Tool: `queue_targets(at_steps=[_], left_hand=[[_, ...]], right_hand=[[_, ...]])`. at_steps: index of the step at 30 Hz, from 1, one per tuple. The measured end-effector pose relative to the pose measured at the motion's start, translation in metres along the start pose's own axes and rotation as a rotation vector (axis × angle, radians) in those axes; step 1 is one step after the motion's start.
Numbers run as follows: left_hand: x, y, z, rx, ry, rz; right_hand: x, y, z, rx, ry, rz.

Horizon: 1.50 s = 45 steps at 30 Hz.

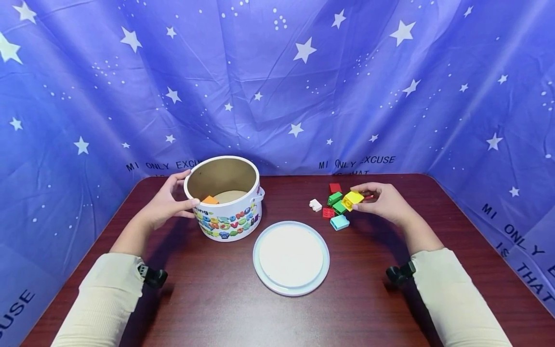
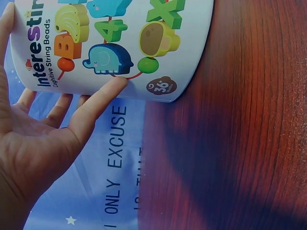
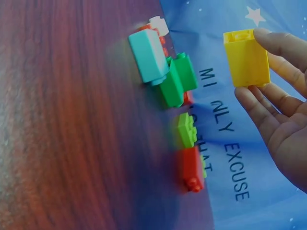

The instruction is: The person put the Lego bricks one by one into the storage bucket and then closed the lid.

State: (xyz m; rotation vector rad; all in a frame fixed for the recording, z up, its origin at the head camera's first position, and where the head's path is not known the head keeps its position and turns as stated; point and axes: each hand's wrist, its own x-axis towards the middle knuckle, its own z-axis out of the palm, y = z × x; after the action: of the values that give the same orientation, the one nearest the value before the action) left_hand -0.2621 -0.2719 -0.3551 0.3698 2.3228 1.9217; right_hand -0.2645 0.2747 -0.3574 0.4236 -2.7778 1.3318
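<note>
My left hand (image 1: 166,202) holds the near-left side of a white printed bucket (image 1: 231,224), with fingertips at its rim. The left wrist view shows one finger (image 2: 100,105) stretched along the bucket's side, over the elephant print. Inside the open bucket lies an orange brick (image 1: 210,199). My right hand (image 1: 383,200) pinches a yellow brick (image 3: 248,60) between thumb and fingers, above the right end of a small brick pile. Under and beside it are green bricks (image 1: 335,198), a light blue brick (image 1: 340,222), red bricks (image 1: 328,212) and a white brick (image 1: 315,205).
A round white lid (image 1: 291,255) with a pale blue rim lies on the dark red-brown table (image 1: 208,299), between bucket and bricks. A lime green brick (image 3: 187,129) and a red brick (image 3: 193,167) show in the right wrist view. A blue star-patterned cloth (image 1: 277,86) hangs behind the table.
</note>
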Motion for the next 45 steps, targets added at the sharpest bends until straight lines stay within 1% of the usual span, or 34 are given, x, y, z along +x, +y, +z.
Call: queue_targets(at_steps=[7, 14, 16, 25, 33, 40, 45], left_hand=[[0.000, 0.001, 0.000, 0.000, 0.000, 0.000], [0.000, 0.001, 0.000, 0.008, 0.001, -0.004], [0.000, 0.000, 0.001, 0.004, -0.002, -0.003], [-0.001, 0.001, 0.001, 0.002, -0.006, 0.002], [-0.001, 0.001, 0.001, 0.006, -0.003, 0.001], [-0.001, 0.001, 0.002, 0.004, -0.002, 0.005], [-0.001, 0.001, 0.002, 0.000, -0.002, 0.002]], right_hand=[[0.003, -0.015, -0.002, 0.039, -0.019, -0.032], [0.008, -0.027, -0.002, -0.004, -0.032, -0.051], [0.009, -0.031, -0.002, -0.003, -0.040, -0.057], [0.014, -0.056, -0.001, 0.074, -0.075, -0.097], [0.019, -0.073, -0.002, 0.077, -0.087, -0.127], [0.022, -0.087, -0.003, 0.068, -0.089, -0.190], [0.025, -0.095, -0.002, 0.100, -0.111, -0.202]])
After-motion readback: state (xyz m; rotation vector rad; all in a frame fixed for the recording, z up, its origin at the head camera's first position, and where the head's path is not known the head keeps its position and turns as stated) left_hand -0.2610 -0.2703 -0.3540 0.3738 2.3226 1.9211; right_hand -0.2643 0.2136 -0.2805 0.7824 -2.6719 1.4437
